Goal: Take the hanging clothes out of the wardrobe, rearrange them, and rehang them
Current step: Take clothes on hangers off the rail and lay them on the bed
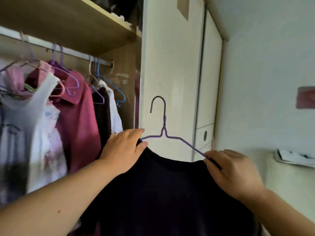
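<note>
A black garment [162, 193] hangs on a purple wire hanger [164, 128], held up in front of the wardrobe's white side panel. My left hand [124, 149] grips the garment's left shoulder over the hanger's left arm. My right hand [233, 171] pinches the hanger's right arm at the garment's right shoulder. The hook points up and touches nothing. Inside the wardrobe, a rail [56, 48] carries several hung clothes: a white top [34, 116], a maroon shirt [80, 120], a dark garment [102, 116] and a white shirt [114, 109].
A wooden shelf [76, 26] runs above the rail. The white wardrobe panel [170, 74] and a closed door [209, 82] stand right of the opening. A pale wall with a red patch [305, 97] and a small ledge [293, 157] is at far right.
</note>
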{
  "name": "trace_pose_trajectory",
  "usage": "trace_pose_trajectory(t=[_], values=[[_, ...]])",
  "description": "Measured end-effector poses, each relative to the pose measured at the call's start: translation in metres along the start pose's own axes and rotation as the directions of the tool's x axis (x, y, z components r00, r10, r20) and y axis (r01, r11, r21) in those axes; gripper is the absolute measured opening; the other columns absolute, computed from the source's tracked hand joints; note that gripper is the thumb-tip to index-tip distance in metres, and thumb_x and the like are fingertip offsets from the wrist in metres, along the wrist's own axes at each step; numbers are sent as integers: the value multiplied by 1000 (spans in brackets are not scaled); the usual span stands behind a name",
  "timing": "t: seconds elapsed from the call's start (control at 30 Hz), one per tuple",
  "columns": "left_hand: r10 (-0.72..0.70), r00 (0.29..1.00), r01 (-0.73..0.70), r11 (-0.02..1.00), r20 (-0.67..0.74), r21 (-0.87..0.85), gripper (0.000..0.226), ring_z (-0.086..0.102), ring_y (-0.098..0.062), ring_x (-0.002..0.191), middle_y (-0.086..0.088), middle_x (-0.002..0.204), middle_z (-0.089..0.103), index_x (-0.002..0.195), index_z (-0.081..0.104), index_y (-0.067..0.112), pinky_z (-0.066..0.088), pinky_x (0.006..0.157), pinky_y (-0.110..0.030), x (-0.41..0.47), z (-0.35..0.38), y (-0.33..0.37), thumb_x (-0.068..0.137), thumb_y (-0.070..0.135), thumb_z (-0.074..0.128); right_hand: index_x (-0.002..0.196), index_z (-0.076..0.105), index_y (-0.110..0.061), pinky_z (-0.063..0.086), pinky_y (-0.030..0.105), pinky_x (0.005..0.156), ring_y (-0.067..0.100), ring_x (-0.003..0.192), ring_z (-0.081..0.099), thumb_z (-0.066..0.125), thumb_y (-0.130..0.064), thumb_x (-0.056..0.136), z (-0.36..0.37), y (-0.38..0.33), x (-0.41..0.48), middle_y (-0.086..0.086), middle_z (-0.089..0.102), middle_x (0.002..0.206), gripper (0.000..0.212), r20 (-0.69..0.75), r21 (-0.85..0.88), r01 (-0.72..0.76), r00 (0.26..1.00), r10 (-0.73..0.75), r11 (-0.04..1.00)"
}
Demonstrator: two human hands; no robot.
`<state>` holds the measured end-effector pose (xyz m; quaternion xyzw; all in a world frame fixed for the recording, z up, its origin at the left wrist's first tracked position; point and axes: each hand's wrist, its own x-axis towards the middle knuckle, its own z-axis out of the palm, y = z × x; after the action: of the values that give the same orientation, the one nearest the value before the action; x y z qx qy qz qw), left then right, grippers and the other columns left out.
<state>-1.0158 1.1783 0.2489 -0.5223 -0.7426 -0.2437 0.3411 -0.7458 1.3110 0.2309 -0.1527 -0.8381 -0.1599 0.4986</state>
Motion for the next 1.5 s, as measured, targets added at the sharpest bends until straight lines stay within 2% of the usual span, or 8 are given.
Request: trace_pose_trajectory(t=[0.3, 0.63, 0.87, 1.0, 1.2, 1.3, 1.4, 1.5], values=[[300, 890, -117, 878, 343, -465, 25, 62, -24, 90, 3, 96, 66, 112, 51, 31, 43, 69, -33, -57, 106, 45, 97, 42, 35, 84, 72, -17, 54, 35, 55, 25, 65, 65, 61, -26, 81, -43, -32, -125, 0, 69, 71, 14, 215, -265, -348, 888, 407, 899], [667, 726, -348, 568, 169, -746, 19, 64, -32, 88, -6, 94, 70, 105, 64, 25, 43, 65, -35, -130, 125, 160, 94, 33, 50, 84, 71, -20, 48, 24, 56, 19, 67, 65, 63, -28, 79, -137, -144, -252, -5, 70, 71, 12, 57, -511, -671, 597, 800, 537], [903, 426, -413, 254, 60, -875, 19, 66, -26, 95, 0, 98, 72, 106, 66, 36, 44, 70, -33, -215, 100, 259, 93, 39, 53, 102, 53, -44, 40, 19, 54, 0, 53, 48, 48, -60, 75, -228, -236, -345, -24, 45, 50, 31, -51, -608, -781, 219, 974, 143], [992, 127, -401, 77, 28, -913, 31, 65, -17, 90, 11, 91, 69, 106, 50, 51, 47, 70, -34, -290, 74, 314, 84, 61, 31, 106, 52, -49, 36, 12, 54, -7, 60, 54, 54, -57, 78, -279, -304, -399, -27, 56, 59, 30, -57, -613, -788, -28, 998, -57], [984, -169, -405, -17, 57, -914, 29, 64, -17, 97, 14, 100, 69, 116, 49, 52, 50, 77, -34, -415, 20, 354, 90, 56, 37, 99, 70, -37, 44, 17, 66, 0, 69, 56, 60, -52, 80, -335, -419, -456, -16, 60, 69, 26, -81, -605, -721, -366, 927, -337], [951, -300, -400, -51, 78, -915, 27, 63, -12, 98, 16, 101, 68, 115, 51, 50, 48, 75, -32, -470, -21, 362, 92, 55, 38, 99, 71, -35, 34, 6, 59, -3, 65, 50, 64, -51, 79, -370, -475, -477, -20, 54, 64, 26, -91, -581, -685, -481, 872, -439], [870, -474, -293, -7, 139, -956, 23, 59, -3, 101, 22, 102, 66, 110, 57, 51, 48, 90, -33, -513, -63, 370, 92, 51, 43, 95, 71, -35, 33, 9, 57, -8, 63, 50, 65, -51, 76, -408, -519, -497, -22, 54, 65, 26, -49, -525, -667, -596, 801, -529], [821, -551, -244, 14, 150, -970, 15, 59, 1, 96, 26, 98, 64, 95, 59, 55, 48, 91, -33, -551, -105, 386, 93, 50, 45, 85, 71, -38, 40, 10, 57, -7, 66, 57, 64, -51, 77, -453, -553, -516, -19, 62, 73, 17, 37, -432, -658, -697, 716, -618]])
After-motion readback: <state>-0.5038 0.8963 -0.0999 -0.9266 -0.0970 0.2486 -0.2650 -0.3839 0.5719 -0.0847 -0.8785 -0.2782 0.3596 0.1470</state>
